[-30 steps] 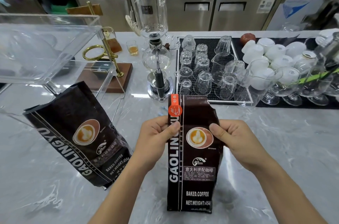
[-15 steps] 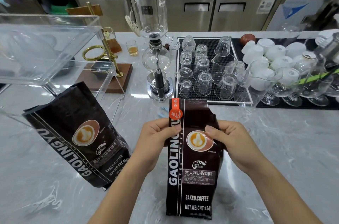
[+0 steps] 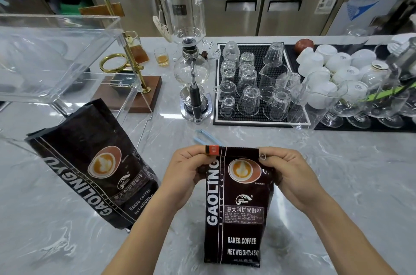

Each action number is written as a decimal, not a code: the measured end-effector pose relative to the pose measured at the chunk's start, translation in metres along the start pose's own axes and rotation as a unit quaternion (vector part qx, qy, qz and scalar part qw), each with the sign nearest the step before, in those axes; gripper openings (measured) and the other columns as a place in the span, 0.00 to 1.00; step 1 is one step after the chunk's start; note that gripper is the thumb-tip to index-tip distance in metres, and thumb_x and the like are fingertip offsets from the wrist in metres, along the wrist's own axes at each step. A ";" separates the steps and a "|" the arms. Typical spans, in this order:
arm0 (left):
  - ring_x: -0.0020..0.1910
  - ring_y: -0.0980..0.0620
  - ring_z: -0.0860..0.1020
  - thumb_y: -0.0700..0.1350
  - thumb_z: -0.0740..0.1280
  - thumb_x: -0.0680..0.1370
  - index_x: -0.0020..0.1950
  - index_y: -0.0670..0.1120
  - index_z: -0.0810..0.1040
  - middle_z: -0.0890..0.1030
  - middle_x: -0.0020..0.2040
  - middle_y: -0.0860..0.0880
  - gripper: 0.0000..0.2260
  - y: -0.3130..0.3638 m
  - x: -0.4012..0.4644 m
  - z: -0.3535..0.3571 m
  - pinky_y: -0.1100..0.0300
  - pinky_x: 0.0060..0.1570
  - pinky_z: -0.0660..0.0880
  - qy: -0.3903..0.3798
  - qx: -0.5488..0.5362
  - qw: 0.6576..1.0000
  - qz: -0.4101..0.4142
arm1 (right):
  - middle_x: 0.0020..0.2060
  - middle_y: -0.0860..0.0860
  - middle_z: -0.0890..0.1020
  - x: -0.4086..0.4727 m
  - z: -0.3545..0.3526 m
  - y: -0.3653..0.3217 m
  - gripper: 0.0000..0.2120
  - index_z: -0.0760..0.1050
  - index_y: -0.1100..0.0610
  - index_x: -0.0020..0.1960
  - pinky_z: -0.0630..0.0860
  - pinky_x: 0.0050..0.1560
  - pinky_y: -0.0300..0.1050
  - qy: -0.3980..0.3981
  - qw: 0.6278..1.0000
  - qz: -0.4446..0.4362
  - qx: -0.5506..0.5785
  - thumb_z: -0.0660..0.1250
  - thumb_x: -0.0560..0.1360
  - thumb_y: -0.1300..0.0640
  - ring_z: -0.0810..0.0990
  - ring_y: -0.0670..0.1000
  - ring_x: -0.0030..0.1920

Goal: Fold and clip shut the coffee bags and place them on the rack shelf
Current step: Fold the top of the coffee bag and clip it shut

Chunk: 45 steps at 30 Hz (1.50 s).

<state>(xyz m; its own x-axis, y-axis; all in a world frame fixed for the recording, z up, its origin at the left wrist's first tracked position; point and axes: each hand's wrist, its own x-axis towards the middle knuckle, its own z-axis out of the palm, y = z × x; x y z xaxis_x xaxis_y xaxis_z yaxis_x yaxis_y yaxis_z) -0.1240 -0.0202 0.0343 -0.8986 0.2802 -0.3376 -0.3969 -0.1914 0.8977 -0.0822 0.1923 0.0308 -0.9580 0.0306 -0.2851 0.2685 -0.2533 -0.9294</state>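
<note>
A dark coffee bag (image 3: 238, 209) stands upright on the marble counter in front of me, its top folded down to a flat edge. My left hand (image 3: 184, 173) pinches the folded top at its left corner, by the orange label. My right hand (image 3: 286, 173) pinches the right corner. A second, identical coffee bag (image 3: 90, 162) leans tilted at the left, its top open. A light blue clip (image 3: 206, 137) lies on the counter just beyond the held bag. The clear acrylic rack shelf (image 3: 67, 58) stands at the far left.
A glass siphon brewer (image 3: 191, 60) stands behind the clip. A black mat (image 3: 256, 121) with several upturned glasses sits at centre right, with white cups and stemmed glasses further right. A brass stand on a wooden base (image 3: 132, 94) is beside the rack.
Both hands have folded the top of the centre bag down, so the bag is shorter and its upper edge is flat. The blue clip behind it has come into sight.
</note>
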 end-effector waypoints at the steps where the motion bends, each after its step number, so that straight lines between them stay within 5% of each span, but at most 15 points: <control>1: 0.33 0.51 0.80 0.29 0.62 0.76 0.44 0.40 0.86 0.85 0.34 0.46 0.13 0.000 0.000 0.000 0.59 0.37 0.76 -0.007 0.006 1.000 0.004 | 0.43 0.61 0.87 -0.001 0.001 -0.002 0.18 0.85 0.62 0.46 0.81 0.39 0.40 -0.001 1.000 0.002 0.001 0.57 0.75 0.73 0.84 0.55 0.41; 4: 0.31 0.54 0.80 0.30 0.61 0.77 0.42 0.41 0.86 0.85 0.33 0.47 0.15 0.002 -0.003 0.000 0.62 0.36 0.78 -0.033 0.031 0.999 0.021 | 0.36 0.55 0.87 -0.004 0.003 -0.008 0.25 0.86 0.58 0.38 0.80 0.34 0.38 -0.010 1.000 -0.006 -0.011 0.53 0.75 0.74 0.84 0.50 0.35; 9: 0.31 0.53 0.81 0.36 0.59 0.67 0.35 0.43 0.87 0.86 0.34 0.44 0.15 0.012 -0.007 -0.001 0.65 0.33 0.77 -0.052 0.036 0.997 0.037 | 0.36 0.59 0.87 -0.009 0.005 -0.014 0.15 0.86 0.62 0.39 0.76 0.38 0.43 -0.028 0.997 -0.063 -0.038 0.60 0.70 0.60 0.81 0.56 0.38; 13: 0.26 0.57 0.80 0.41 0.77 0.68 0.32 0.45 0.85 0.84 0.29 0.49 0.05 0.017 -0.015 0.005 0.68 0.29 0.74 -0.047 0.100 0.991 0.081 | 0.33 0.55 0.87 -0.013 0.013 -0.017 0.05 0.86 0.58 0.37 0.79 0.37 0.39 0.005 0.985 -0.115 -0.131 0.74 0.68 0.56 0.84 0.49 0.33; 19: 0.31 0.53 0.83 0.40 0.77 0.63 0.35 0.44 0.84 0.86 0.32 0.47 0.04 0.014 -0.022 0.010 0.63 0.31 0.79 -0.002 0.109 0.989 0.100 | 0.33 0.56 0.87 -0.019 0.017 -0.020 0.01 0.85 0.60 0.39 0.79 0.36 0.40 -0.002 0.984 -0.117 -0.137 0.75 0.67 0.64 0.83 0.50 0.33; 22: 0.33 0.46 0.83 0.39 0.78 0.62 0.39 0.46 0.83 0.86 0.35 0.41 0.09 0.013 -0.025 0.013 0.56 0.34 0.82 0.003 0.082 0.992 0.094 | 0.34 0.58 0.86 -0.022 0.020 -0.021 0.07 0.84 0.58 0.42 0.80 0.34 0.44 -0.001 0.986 -0.099 -0.137 0.75 0.68 0.69 0.82 0.53 0.32; 33: 0.35 0.45 0.83 0.41 0.77 0.62 0.41 0.42 0.86 0.85 0.38 0.40 0.09 -0.001 -0.040 0.031 0.55 0.37 0.83 0.012 -0.064 0.997 -0.029 | 0.29 0.53 0.84 -0.032 0.039 -0.017 0.13 0.83 0.60 0.37 0.75 0.28 0.39 0.046 0.995 -0.036 -0.087 0.77 0.57 0.53 0.80 0.47 0.29; 40: 0.39 0.39 0.83 0.43 0.75 0.66 0.43 0.38 0.85 0.85 0.41 0.35 0.11 -0.012 -0.043 0.043 0.46 0.43 0.81 0.099 -0.049 0.994 0.005 | 0.31 0.55 0.85 -0.034 0.043 -0.003 0.04 0.83 0.60 0.35 0.79 0.35 0.45 0.094 0.991 -0.060 -0.071 0.76 0.66 0.60 0.82 0.52 0.33; 45: 0.43 0.36 0.82 0.49 0.69 0.73 0.46 0.34 0.83 0.83 0.47 0.28 0.16 -0.011 -0.038 0.043 0.37 0.50 0.79 0.116 -0.067 0.991 -0.012 | 0.32 0.55 0.85 -0.031 0.042 0.003 0.11 0.84 0.56 0.38 0.79 0.37 0.47 0.137 0.984 -0.070 -0.093 0.72 0.65 0.48 0.81 0.51 0.33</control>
<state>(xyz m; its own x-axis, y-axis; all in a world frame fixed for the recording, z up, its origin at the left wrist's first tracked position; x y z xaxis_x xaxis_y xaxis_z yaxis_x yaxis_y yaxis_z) -0.0774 0.0114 0.0494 -0.9012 0.0664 -0.4282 -0.4261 -0.3155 0.8479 -0.0562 0.1497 0.0467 -0.9308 0.3184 -0.1796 0.1733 -0.0481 -0.9837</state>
